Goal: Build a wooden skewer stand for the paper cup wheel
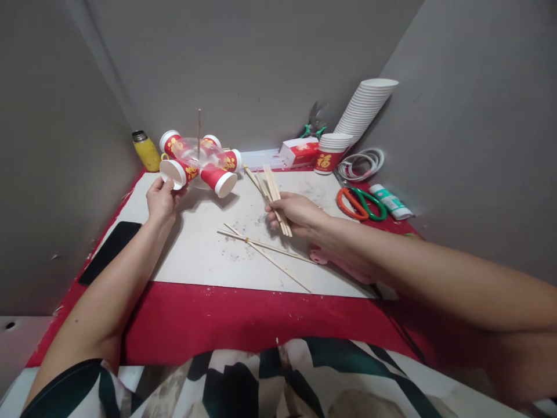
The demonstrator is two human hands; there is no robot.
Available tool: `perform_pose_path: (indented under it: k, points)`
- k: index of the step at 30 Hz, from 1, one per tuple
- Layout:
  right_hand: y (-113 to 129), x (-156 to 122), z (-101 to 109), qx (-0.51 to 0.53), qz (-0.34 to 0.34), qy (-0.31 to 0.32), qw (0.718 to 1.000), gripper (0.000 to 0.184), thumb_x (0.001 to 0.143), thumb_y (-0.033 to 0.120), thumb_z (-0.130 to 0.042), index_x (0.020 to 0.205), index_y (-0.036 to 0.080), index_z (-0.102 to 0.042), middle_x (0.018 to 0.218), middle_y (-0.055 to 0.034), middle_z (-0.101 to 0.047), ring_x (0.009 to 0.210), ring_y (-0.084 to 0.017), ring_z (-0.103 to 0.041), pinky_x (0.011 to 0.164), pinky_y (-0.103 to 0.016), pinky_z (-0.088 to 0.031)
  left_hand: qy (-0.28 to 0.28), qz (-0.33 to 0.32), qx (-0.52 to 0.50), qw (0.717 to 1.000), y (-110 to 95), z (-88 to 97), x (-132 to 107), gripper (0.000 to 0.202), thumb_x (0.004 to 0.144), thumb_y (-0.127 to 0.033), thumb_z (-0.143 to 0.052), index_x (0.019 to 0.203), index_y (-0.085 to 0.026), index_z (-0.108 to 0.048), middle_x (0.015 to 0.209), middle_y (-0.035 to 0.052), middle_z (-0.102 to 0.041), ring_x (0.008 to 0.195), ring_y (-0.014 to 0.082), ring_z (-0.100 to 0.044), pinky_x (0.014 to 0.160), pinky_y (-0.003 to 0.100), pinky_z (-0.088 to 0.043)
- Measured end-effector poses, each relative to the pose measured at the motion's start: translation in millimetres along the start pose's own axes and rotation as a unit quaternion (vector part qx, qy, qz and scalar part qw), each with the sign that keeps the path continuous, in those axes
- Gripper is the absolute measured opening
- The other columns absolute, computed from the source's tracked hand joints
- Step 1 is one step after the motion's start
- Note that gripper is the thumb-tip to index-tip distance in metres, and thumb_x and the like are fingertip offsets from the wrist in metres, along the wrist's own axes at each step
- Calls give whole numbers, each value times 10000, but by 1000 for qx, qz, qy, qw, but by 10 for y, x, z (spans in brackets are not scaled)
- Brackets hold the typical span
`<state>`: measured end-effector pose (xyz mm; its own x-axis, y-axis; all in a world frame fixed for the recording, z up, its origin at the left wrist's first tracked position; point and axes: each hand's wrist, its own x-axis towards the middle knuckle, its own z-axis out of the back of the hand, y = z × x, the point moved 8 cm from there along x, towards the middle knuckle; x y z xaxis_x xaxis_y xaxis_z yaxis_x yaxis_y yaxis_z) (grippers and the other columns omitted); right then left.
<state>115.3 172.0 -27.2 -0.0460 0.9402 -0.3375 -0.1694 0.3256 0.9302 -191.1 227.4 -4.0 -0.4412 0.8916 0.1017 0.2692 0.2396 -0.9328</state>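
The right grip is closed around the middle of a bundle of sticks, thumb laid across them, ends poking out above and below. Further off, the left grip pinches the rim of one cup on the cup wheel.

The tabletop is red, with a white board over most of it, specked with dark bits. On the board lie crossed sticks, bound where they cross; a phone sits at the left edge and a pink thing, partly hidden, at the right. Farther out on the right are scissors, a tube and a cord; along the back come cups, a box and, at the left corner, a yellow bottle, before grey walls.

The crossed sticks lie nearer than either grip, apart from the bundle. The cup wheel spreads beyond the left grip, well apart from the right; whether it touches the board I cannot tell
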Motion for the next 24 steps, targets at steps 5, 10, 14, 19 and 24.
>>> perform_pose_path:
  k: [5,10,14,19,24]
  points:
    - [0,57,51,-103,33,-13,994,352,865,142,-497,1215,153,-468,917,-98,-643,732,-194,-628,676,-341,-533,20,3,11,1000,-59,-51,-45,153,652,-139,-646,803,-164,-641,709,24,-665,572,141,-655,457,179,-468]
    - [275,-170,75,-403,231,-44,884,378,856,240,-552,1210,112,-584,1263,-181,-599,1160,-326,-538,970,-406,-402,-6,-3,48,999,-113,4,-26,173,622,-116,-636,787,-168,-648,738,23,-661,589,132,-626,524,222,-518]
    - [146,-461,-241,-555,254,50,791,270,894,355,-514,1001,163,-672,1082,-135,-689,972,-279,-615,781,-342,-423,-42,-43,75,995,-188,87,30,188,632,-151,-640,817,-181,-656,798,30,-658,634,133,-597,510,210,-481]
    - [4,-574,-466,-542,207,126,805,153,873,251,-533,869,160,-656,905,-109,-700,794,-210,-602,633,-294,-345,-61,-78,126,987,-333,136,46,246,656,-115,-637,894,-179,-634,900,30,-653,808,150,-611,649,244,-481]
    - [68,-548,-414,-405,176,163,882,77,802,144,-568,753,148,-626,734,-46,-653,653,-134,-541,611,-258,-377,-79,-173,135,972,-835,127,-80,299,745,-30,-614,998,-187,-594,949,-22,-634,982,118,-565,798,264,-420]
